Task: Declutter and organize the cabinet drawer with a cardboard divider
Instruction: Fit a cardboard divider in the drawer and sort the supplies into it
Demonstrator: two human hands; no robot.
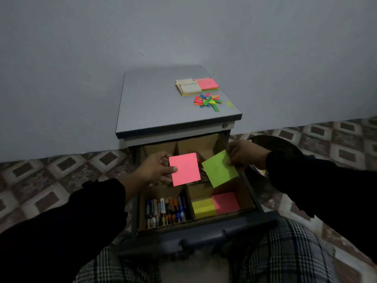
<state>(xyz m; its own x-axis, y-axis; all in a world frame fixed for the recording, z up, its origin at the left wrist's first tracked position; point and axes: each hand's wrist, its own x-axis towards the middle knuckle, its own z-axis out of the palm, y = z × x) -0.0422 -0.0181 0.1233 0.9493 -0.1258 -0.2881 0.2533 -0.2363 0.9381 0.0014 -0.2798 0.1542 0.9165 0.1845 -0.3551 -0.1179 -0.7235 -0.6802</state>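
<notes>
A: Left hand [157, 168] pinches a pink note [185, 169] over the drawer [204, 237], thumb on top.

B: And the right hand [243, 153]?

A: It pinches a green note [220, 169] by its corner, just right of the pink.

B: Where should they go?

A: Probably below the right hand, onto the pads [216, 205] in that divider [188, 198] cell. Lay each flat, edges squared; pens [166, 211] lie below the left.

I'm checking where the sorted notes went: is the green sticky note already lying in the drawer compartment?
No: the right hand pinches the green sticky note above the drawer, not in a compartment.
</notes>
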